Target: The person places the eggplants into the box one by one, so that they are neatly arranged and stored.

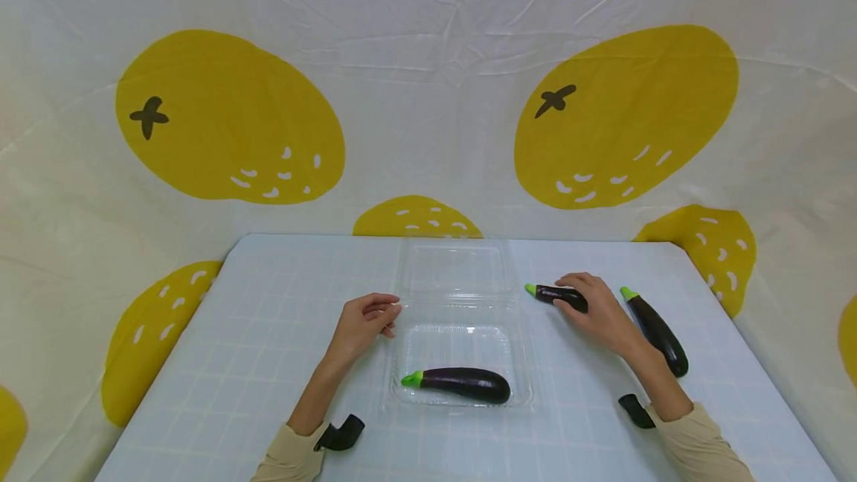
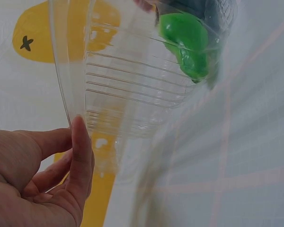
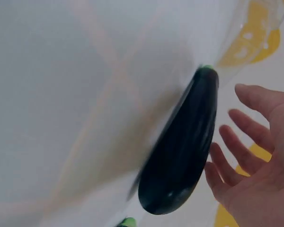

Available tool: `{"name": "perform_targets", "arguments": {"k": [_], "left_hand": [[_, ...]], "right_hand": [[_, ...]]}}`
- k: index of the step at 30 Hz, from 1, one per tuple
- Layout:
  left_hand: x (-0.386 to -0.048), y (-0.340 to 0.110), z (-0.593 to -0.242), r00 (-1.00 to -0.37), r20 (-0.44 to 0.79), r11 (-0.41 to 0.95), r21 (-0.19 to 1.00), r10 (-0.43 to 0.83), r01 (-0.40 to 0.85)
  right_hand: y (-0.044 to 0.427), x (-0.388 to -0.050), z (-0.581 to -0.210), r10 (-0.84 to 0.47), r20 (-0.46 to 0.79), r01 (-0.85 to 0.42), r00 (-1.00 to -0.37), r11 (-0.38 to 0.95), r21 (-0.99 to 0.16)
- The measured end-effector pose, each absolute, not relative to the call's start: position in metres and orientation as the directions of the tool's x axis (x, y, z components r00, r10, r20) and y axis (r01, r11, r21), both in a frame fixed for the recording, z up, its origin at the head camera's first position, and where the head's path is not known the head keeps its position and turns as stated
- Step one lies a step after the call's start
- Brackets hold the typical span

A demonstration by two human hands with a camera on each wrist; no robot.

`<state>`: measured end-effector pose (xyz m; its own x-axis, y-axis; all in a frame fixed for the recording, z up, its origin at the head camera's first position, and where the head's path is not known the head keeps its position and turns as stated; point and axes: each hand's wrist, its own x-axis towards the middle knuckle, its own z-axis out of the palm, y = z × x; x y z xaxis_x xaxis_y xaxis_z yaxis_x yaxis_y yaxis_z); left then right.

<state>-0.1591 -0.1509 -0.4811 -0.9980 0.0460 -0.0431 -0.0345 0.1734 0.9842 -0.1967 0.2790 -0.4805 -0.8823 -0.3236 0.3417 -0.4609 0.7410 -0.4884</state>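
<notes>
A clear hinged plastic container (image 1: 462,324) lies with its lid laid back, and one eggplant (image 1: 466,384) with a green stem end rests in its base. At the container's left rim, my left hand (image 1: 364,326) pinches the edge between thumb and finger, as the left wrist view shows. My right hand (image 1: 600,315) hovers about a second eggplant (image 1: 558,295) right of the lid. In the right wrist view its fingers (image 3: 246,120) are spread beside that eggplant (image 3: 182,146), not wrapped around it. A third eggplant (image 1: 658,333) lies to the right of this hand.
All of this is on a pale checked tabletop (image 1: 288,274). A white cloth (image 1: 428,110) with yellow fruit prints hangs behind it. Black wrist pieces (image 1: 341,434) sit by both sleeves, low over the table.
</notes>
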Motion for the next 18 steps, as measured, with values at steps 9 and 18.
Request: {"name": "perform_targets", "arguments": {"k": [9, 18], "left_hand": [[-0.159, -0.151, -0.481, -0.998, -0.042, 0.161, 0.986, 0.05, -0.033], [-0.159, -0.151, -0.481, -0.998, -0.043, 0.175, 0.984, 0.041, -0.036]], "right_hand": [[0.288, -0.2, -0.487, -0.318, 0.287, -0.424, -0.904, 0.757, -0.497], [0.291, -0.201, -0.485, -0.334, 0.231, -0.406, -0.914, 0.774, -0.485]]}}
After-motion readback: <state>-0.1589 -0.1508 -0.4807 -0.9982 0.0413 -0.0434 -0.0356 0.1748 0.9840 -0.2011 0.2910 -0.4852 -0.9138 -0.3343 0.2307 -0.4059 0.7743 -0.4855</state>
